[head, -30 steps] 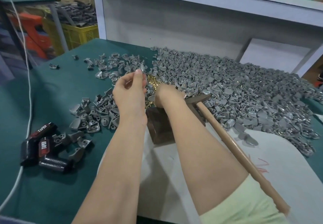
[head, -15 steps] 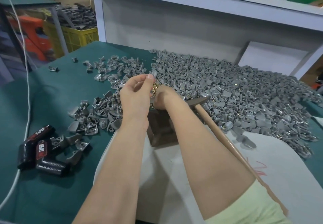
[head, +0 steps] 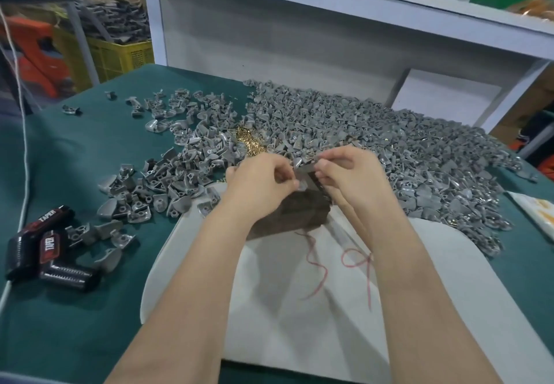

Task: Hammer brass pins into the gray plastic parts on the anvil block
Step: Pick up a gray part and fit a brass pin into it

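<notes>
Both hands have drawn together above the dark brown rectangular anvil block (head: 299,214); a second ago the left was raised and the right reached toward the pins. Now the left hand (head: 260,180) and the right hand (head: 350,174) each curl their fingers and pinch one small gray plastic part (head: 304,170), held between them just over the block's far top edge. Whether the left fingertips also hold a pin is too small to tell. A loose heap of small brass pins (head: 248,144) lies just beyond the left hand, among the scattered gray parts (head: 404,150). The block sits on a white mat (head: 284,323).
</notes>
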`<action>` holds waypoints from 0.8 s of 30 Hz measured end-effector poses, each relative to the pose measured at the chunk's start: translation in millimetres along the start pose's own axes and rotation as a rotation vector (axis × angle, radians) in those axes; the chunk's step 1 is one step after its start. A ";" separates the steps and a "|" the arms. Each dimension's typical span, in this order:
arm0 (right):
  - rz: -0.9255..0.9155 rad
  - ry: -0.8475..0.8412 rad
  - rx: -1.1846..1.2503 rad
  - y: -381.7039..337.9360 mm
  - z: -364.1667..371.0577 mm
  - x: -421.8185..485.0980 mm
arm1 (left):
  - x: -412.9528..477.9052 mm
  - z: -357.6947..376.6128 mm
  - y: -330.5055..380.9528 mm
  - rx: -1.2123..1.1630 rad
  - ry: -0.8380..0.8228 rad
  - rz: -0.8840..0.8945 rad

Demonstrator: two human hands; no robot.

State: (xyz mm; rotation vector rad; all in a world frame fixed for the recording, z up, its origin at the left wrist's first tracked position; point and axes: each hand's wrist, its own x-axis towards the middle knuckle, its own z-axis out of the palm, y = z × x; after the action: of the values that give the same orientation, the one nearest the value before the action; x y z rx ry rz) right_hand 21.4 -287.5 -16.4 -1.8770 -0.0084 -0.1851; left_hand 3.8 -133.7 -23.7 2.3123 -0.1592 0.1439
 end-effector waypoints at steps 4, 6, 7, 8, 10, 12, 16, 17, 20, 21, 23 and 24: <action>-0.087 0.011 -0.052 10.3 0.9 -16.3 | -2.5 1.4 0.8 0.165 -0.038 -0.009; -0.169 -0.007 -0.155 12.6 6.6 -18.0 | -2.2 0.4 -0.1 0.168 -0.062 -0.003; -0.187 -0.026 -0.192 13.6 9.7 -18.5 | -1.9 0.1 -0.4 0.171 -0.064 0.002; -0.192 -0.041 -0.236 15.2 12.1 -18.5 | -1.8 0.0 -0.4 0.174 -0.062 0.006; -0.199 -0.035 -0.332 18.3 15.1 -18.1 | -1.7 0.3 -0.4 0.171 -0.056 0.016; -0.206 -0.024 -0.360 19.7 15.7 -18.1 | -1.8 0.6 -0.6 0.165 -0.059 0.026; -0.204 -0.011 -0.412 19.8 15.3 -18.5 | -1.2 0.9 -1.3 0.137 -0.070 0.047; -0.203 -0.008 -0.428 20.0 14.9 -18.5 | -0.9 0.9 -1.3 0.133 -0.074 0.052; -0.209 -0.005 -0.446 19.5 14.6 -19.5 | -0.4 1.0 -1.5 0.126 -0.077 0.069; -0.212 -0.004 -0.448 19.1 15.0 -20.0 | -0.3 1.1 -1.6 0.122 -0.075 0.074; -0.211 -0.002 -0.445 18.2 15.9 -20.4 | -0.3 1.4 -1.7 0.105 -0.071 0.079; -0.205 -0.004 -0.441 17.8 16.1 -20.8 | -0.3 1.6 -1.7 0.095 -0.070 0.081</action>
State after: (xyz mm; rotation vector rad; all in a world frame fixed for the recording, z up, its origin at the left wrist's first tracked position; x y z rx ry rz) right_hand 4.7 -276.0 -40.8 -2.3165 -0.1756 -0.3458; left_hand 3.8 -133.7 -26.1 2.4080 -0.2878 0.1136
